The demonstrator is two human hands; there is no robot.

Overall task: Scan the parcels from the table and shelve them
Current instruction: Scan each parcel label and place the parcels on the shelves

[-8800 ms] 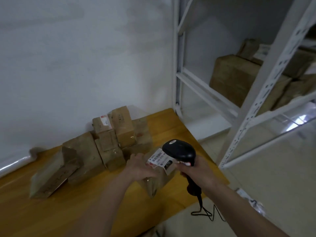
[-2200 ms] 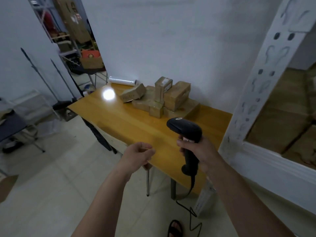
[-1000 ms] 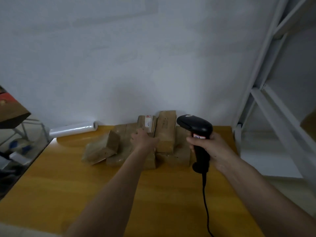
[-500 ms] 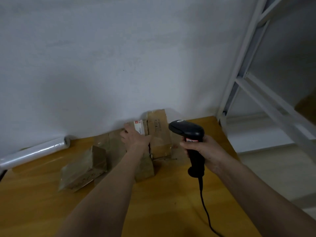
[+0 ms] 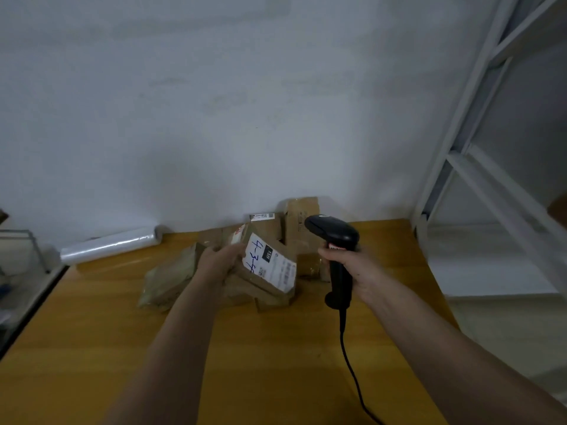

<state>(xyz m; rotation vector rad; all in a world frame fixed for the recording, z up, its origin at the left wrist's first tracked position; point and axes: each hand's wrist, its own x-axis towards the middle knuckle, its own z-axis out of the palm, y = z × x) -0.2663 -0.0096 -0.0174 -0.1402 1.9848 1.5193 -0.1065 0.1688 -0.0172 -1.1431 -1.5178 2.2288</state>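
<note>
By the back edge of the orange wooden table, my left hand grips a brown cardboard parcel with a white handwritten label, tilted up off the pile of brown parcels and not yet scanned. My right hand's fingers wrap the black corded barcode scanner just beside it; I judge several parcels remain for the white metal shelf rack.

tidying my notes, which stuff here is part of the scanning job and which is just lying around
Job: labelled parcel in left hand; scanner in right hand; parcel pile; shelf rack.
Lying about: plastic wrap roll.
</note>
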